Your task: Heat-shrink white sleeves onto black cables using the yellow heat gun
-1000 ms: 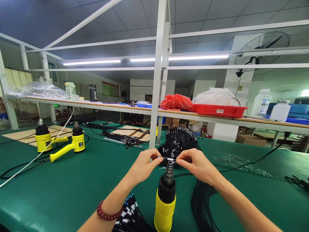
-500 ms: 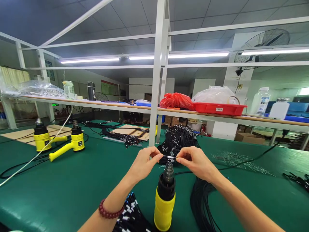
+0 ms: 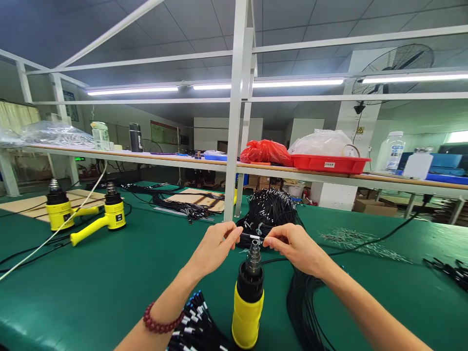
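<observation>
Black cable: a short stretch of black cable (image 3: 246,236) runs almost level between the 2 hands, with 1 white band (image 3: 255,237) around it, right over the upturned nozzle (image 3: 254,261).
Left hand: the left hand (image 3: 215,246) pinches the cable's left part between thumb and finger; how firmly, I cannot tell.
Right hand: the right hand (image 3: 298,248) pinches the same cable on the other side of the white band, its other fingers curled in.
Nozzle gap: the white band sits just above the nozzle tip; whether they touch, I cannot tell.
Yellow heat gun: the nearest yellow heat gun (image 3: 247,312) stands with its nozzle up, below and between the hands; airflow cannot be seen.
Step in hand: probably warming the banded stretch over the nozzle, with the cable kept taut by both hands.
Next move calls for: I judge, a steady pinch on both sides, the band centred over the nozzle, perhaps a slight turn for even heat, and fingertips kept off the metal.
Banded bundle: by the left forearm lies a bundle of cables with white bands (image 3: 192,321), some with blue ends.
Loose cables: a hank of black cables (image 3: 303,302) lies below the right forearm.
Cable pile: beyond the hands, a big heap of black cables (image 3: 274,209) rests on the green tabletop (image 3: 146,273).
Spare heat guns: 2 more stand to the left, the farther (image 3: 60,214) and the nearer (image 3: 115,217).
Shelf: above, a long shelf (image 3: 175,160) bears a red tray (image 3: 331,165), a red bag (image 3: 266,152) and bottles.
</observation>
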